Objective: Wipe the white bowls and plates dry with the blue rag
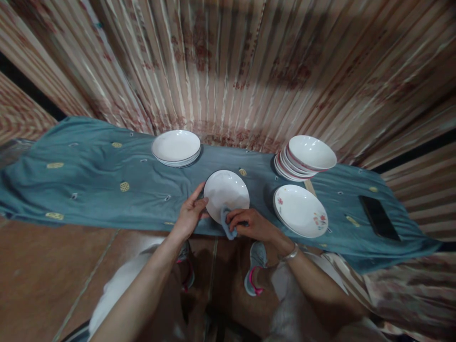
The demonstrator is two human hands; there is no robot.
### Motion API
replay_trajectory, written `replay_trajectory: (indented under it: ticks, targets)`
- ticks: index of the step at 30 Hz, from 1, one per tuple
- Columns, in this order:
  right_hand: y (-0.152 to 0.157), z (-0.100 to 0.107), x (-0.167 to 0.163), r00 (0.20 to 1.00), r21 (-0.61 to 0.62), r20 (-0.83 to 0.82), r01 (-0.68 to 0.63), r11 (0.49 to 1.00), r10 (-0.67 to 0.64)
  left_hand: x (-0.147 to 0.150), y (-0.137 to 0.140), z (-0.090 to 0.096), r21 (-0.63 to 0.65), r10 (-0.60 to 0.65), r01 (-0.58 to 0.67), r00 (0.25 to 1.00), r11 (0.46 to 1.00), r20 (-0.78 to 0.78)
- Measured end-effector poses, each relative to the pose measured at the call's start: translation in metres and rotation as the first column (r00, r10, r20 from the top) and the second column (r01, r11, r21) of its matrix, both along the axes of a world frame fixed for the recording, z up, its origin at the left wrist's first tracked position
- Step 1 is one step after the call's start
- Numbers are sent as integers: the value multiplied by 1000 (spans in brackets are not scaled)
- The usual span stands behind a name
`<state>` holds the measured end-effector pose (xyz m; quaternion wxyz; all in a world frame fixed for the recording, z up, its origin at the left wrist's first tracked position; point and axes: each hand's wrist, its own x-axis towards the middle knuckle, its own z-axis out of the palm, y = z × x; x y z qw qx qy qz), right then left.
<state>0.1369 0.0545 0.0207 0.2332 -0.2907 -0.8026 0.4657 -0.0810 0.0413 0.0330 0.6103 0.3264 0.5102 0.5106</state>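
A white plate is tilted up towards me over the front part of the table. My left hand grips its left rim, the thumb on the face and the other fingers partly hidden behind. In my right hand a bluish-grey cloth is pinched and pressed against the plate's lower right edge. Right of the plate lie white plates with red flowers, the top plate showing its face. Behind and to the left stands a stack of white plates.
At the back right, a stack of red-rimmed white bowls leans slightly. A dark phone lies near the right end of the teal tablecloth. A patterned curtain hangs behind the table.
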Motion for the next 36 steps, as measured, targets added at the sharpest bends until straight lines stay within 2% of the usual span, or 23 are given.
replay_trajectory:
  ticks: [7, 11, 15, 20, 29, 32, 36]
  targets:
    - [9, -3, 14, 990, 102, 140, -5, 995, -9, -1, 1, 0, 3, -5, 5, 1000, 1000, -12]
    - [15, -5, 20, 969, 180, 245, -5, 984, -40, -1, 1, 0, 10, -3, 3, 1000, 1000, -19]
    - [24, -7, 26, 955, 248, 282, 20, 969, -92, -1, 1, -1, 22, -13, 14, 999, 1000, -32]
    - [41, -14, 27, 949, 390, 256, 73, 918, -184, 0, 3, -2, 31, 1, 0, 1000, 1000, -19]
    - [65, -24, 6, 909, 502, 149, 270, 821, -390, 1, 3, 0, 18, 13, -13, 1000, 1000, 8]
    - [66, -23, -6, 907, 510, 138, 278, 814, -397, 1, 3, 0, 11, 7, -7, 1000, 1000, 24]
    - [64, -20, -22, 904, 482, 176, 265, 835, -388, 1, 2, -1, 13, 6, -7, 999, 1000, 41]
